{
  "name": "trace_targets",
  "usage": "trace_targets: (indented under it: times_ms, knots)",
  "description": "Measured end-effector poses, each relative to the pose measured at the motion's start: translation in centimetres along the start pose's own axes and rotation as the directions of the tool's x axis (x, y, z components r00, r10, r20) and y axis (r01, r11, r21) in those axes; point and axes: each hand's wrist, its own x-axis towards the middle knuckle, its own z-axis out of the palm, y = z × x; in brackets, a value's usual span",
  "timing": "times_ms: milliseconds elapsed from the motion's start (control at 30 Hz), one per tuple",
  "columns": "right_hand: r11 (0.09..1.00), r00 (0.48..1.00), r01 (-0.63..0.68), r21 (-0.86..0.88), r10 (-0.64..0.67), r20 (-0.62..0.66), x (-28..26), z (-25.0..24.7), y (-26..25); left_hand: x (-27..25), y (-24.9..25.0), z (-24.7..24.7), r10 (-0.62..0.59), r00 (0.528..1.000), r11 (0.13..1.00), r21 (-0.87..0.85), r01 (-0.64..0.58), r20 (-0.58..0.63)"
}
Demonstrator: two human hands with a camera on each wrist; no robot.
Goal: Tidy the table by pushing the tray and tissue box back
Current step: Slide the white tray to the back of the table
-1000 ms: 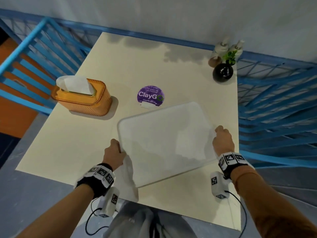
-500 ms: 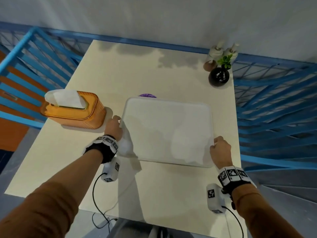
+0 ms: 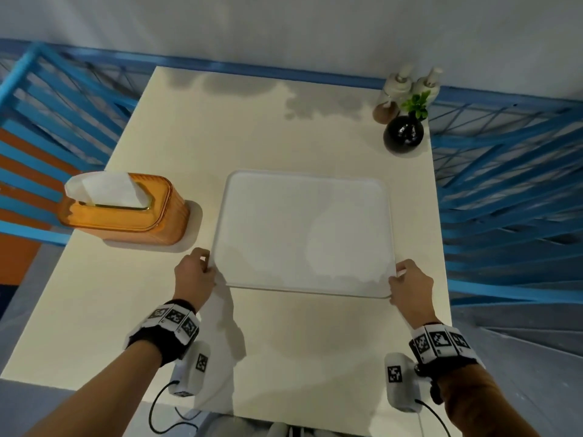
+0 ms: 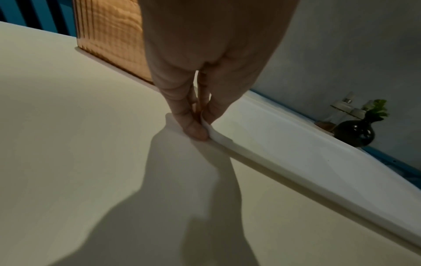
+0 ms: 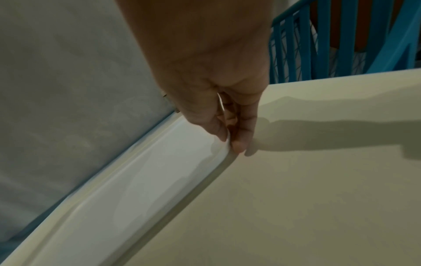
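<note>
A white tray [image 3: 303,228] lies flat on the cream table [image 3: 284,348], square to its edges. My left hand [image 3: 209,268] pinches the tray's near-left corner, with the thumb on top of the rim [image 4: 214,133] and the fingers [image 4: 193,129] below. At the near-right corner my right hand [image 3: 394,279] pinches the rim [image 5: 218,154] the same way. The orange tissue box [image 3: 126,212], with a white tissue sticking up, stands just left of the tray by the table's left edge, beyond my left hand [image 4: 202,129]. In the right wrist view my right hand [image 5: 230,142] grips the corner.
A black round vase [image 3: 403,134] with a green sprig and two pump bottles [image 3: 410,85] stand at the far right corner. Blue railings [image 3: 511,190] run along both sides, and a grey wall stands behind. Bare tabletop stretches between the tray and the far edge.
The tray has slid away from me and turned square to the table, covering the purple sticker. Both hands went forward with it, still gripping its near corners.
</note>
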Motion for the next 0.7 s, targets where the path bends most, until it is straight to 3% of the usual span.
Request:
trace_targets:
  times_ms: [267, 467, 700]
  knots:
    - [0.999, 0.999, 0.039, 0.006, -0.039, -0.027, 6.8, 1.1, -4.3, 6.4, 4.5, 0.1, 0.049, 0.990, 0.999, 0.000, -0.049, -0.135]
    - [0.997, 0.995, 0.052, 0.051, -0.048, -0.083, 12.0, 2.0, -8.0, 12.3, 7.0, 0.2, 0.018, 0.992, 0.995, 0.101, -0.005, -0.126]
    - [0.997, 0.988, 0.072, 0.035, -0.067, -0.137, 15.5, 2.2, -12.3, 17.8, 9.7, 0.3, 0.019, 0.985, 0.998, 0.059, -0.009, -0.173]
